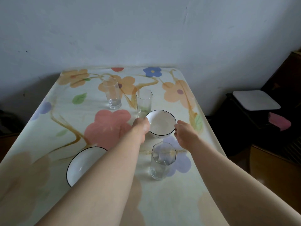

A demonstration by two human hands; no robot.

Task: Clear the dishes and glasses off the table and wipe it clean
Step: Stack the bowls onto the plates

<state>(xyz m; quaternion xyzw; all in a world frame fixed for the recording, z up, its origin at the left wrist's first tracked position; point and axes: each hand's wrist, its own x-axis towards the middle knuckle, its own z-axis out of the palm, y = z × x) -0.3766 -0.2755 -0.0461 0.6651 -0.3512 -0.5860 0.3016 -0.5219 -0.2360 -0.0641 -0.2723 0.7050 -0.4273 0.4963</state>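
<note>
Mid-frame, the left hand point(141, 126) and right hand point(184, 132) each clamp their grip on opposite rims of the white bowl point(162, 123) on the table point(65, 111); its small side marking is unreadable.

We see a table point(182, 201) under a pale tablecloth point(48, 111) printed with large flowers (orange, pink, blue). Three clear glasses stand upright on it: the far glass point(112, 93) near the back, the middle glass point(144, 101) just right of it, and the near glass point(162, 160) towards us. The far bowl point(162, 123), white with a dark rim, sits just beside the middle glass. The near bowl point(81, 163), partly hidden, lies front left.
</note>
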